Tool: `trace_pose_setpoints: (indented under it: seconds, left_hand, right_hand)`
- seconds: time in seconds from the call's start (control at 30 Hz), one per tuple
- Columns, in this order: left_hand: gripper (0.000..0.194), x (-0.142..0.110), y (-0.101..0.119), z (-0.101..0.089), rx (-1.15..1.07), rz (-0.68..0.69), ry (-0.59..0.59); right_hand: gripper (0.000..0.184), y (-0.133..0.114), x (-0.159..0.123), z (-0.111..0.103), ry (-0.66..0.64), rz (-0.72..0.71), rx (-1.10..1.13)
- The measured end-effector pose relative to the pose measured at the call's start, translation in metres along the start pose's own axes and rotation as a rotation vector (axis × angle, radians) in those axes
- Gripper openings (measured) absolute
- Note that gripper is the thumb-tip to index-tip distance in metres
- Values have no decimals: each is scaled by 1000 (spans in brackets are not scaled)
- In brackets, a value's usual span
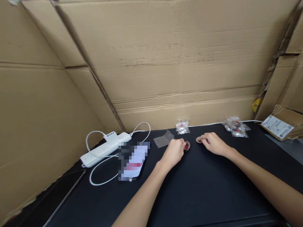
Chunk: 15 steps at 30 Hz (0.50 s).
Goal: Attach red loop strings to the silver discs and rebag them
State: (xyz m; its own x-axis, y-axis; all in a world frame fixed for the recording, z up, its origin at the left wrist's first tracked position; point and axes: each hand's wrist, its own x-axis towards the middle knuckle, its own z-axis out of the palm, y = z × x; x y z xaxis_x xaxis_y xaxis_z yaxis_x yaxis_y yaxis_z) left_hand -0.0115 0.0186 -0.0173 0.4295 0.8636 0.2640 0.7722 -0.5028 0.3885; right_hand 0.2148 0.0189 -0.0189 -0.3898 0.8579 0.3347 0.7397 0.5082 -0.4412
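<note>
My left hand is closed, its fingertips on a small round silvery disc with a red centre, low over the black tabletop. My right hand pinches a second silvery disc, which also shows some red; the fingers cover part of it. The two discs are a short way apart. Just left of my left hand lies a flat clear plastic bag. Behind the hands, a clear packet holds a similar red-and-silver piece. More such packets lie in a pile beyond my right hand.
A white power strip with looping white cables and a phone occupy the left side. A dark flat device lies at the near left. At right sits a brown labelled package. Cardboard walls enclose the table.
</note>
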Motion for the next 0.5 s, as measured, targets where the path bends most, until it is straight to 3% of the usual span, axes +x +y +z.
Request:
trace_pose_setpoints:
  seconds: [0.5]
  left_hand:
    - [26, -4, 9, -16, -281, 88, -64]
  right_hand:
    - [38, 4, -1, 3, 1, 50, 28]
